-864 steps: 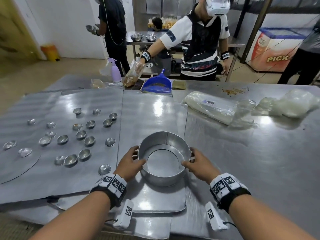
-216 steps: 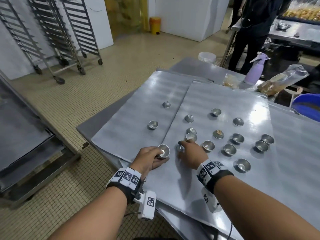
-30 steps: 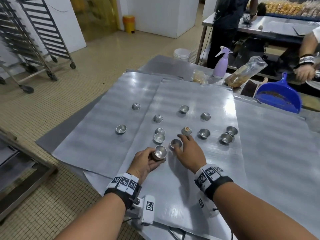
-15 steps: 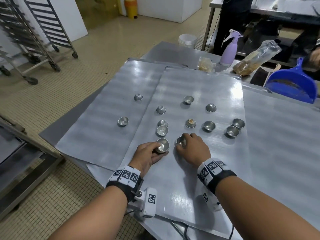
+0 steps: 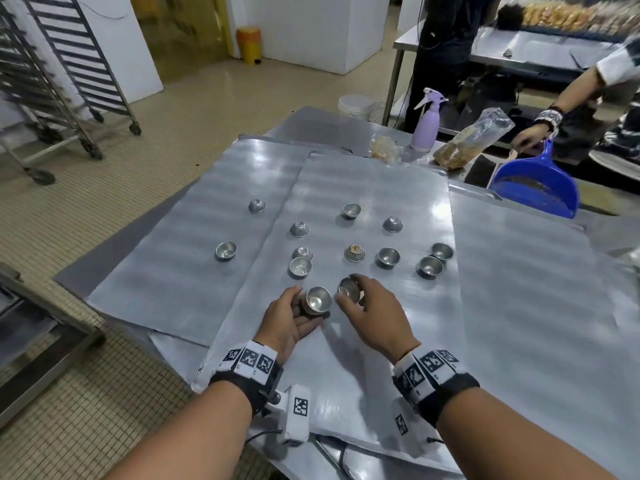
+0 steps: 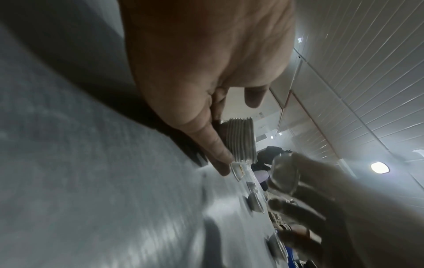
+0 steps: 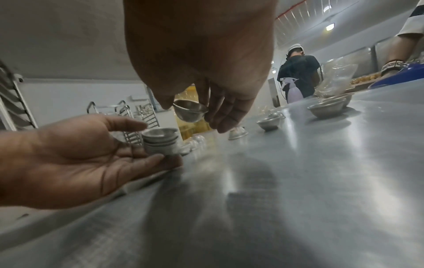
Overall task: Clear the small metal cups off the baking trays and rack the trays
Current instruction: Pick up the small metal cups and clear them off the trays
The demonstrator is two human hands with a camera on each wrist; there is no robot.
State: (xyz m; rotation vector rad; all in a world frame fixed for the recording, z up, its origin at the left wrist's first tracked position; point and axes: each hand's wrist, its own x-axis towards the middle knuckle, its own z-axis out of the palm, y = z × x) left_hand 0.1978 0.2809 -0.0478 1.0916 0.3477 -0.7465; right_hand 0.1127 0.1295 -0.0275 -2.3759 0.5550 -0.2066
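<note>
Holding a nested stack of cups (image 5: 317, 300) in my left hand (image 5: 290, 320), thumb and fingers curled round it just above the near baking tray (image 5: 398, 341), I pinch a single cup (image 5: 349, 288) in the fingertips of my right hand (image 5: 375, 315), lifted clear of the tray and tilted, just to the 3 o'clock side of the stack. From the right wrist, the single cup (image 7: 190, 111) hangs above and beside the stack (image 7: 161, 143), apart from it. From the left wrist, the stack (image 6: 241, 139) shows its ribbed rims side-on against my thumb. Ten loose cups lie on two overlapping trays toward 12 o'clock: eight on the near tray, among them a crumb-filled cup (image 5: 354, 252) dead ahead and a pair of cups (image 5: 436, 259) at 2 o'clock; two on the far tray (image 5: 194, 265) at 10 o'clock. Beyond the trays on the table (image 5: 322, 124), at 1 o'clock, stand a lilac spray bottle (image 5: 426, 124), a clear bag of crumbs (image 5: 474, 136) and a blue dustpan (image 5: 535, 185). Wheeled tray racks (image 5: 62, 64) stand on the tiled floor at 10 o'clock.
</note>
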